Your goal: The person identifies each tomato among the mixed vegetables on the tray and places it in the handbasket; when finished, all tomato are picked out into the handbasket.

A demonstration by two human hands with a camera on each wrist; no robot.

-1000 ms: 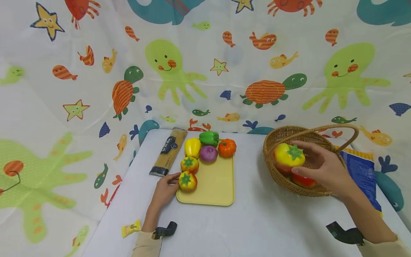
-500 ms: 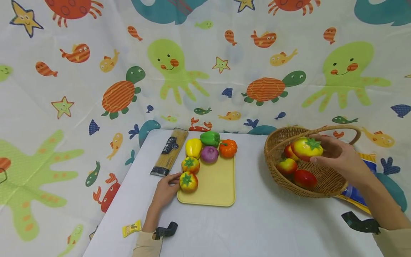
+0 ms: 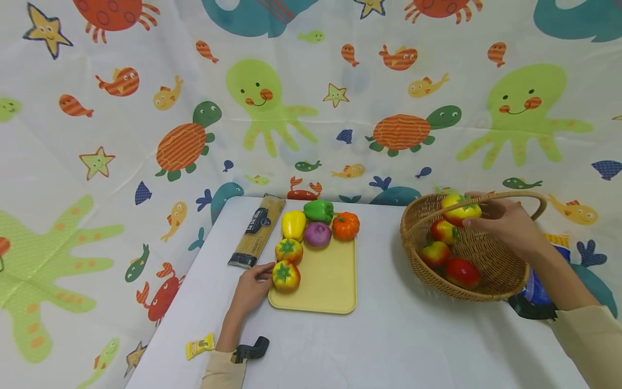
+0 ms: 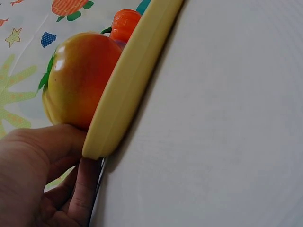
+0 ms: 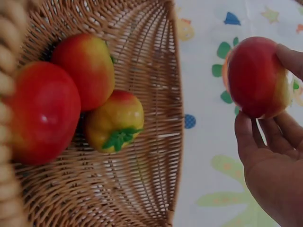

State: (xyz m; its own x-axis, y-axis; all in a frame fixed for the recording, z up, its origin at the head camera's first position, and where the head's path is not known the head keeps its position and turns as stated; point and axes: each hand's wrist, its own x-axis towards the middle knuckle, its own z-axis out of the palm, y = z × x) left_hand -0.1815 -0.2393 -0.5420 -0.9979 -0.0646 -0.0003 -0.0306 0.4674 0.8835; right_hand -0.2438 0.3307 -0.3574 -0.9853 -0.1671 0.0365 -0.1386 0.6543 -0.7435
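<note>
My right hand (image 3: 510, 224) holds a yellow-and-red toy tomato (image 3: 459, 218) with a green leafy top by its sides, over the far part of the wicker basket (image 3: 505, 265). In the right wrist view this tomato (image 5: 253, 78) appears beyond the basket's rim, between thumb and fingers. Three more red and yellow tomatoes lie in the basket, one a redder tomato (image 3: 462, 273). My left hand (image 3: 250, 289) pinches the left edge of the yellow tray (image 3: 325, 286), with fingers above and below the rim in the left wrist view. A tomato (image 3: 286, 276) on the tray sits beside those fingers.
A second tomato (image 3: 289, 251), a yellow pepper (image 3: 293, 225), a green pepper (image 3: 318, 210), a purple onion (image 3: 317, 234) and an orange pumpkin (image 3: 346, 226) crowd the tray's back. Pasta (image 3: 257, 231), a yellow packet (image 3: 200, 346) and a blue bag (image 3: 536, 286) lie around. The basket handle (image 3: 525, 194) arches up.
My right hand has carried its tomato back and slightly right, uncovering the tomatoes inside the basket. One of those has turned, its green top now showing. My left hand stays at the tray edge.
</note>
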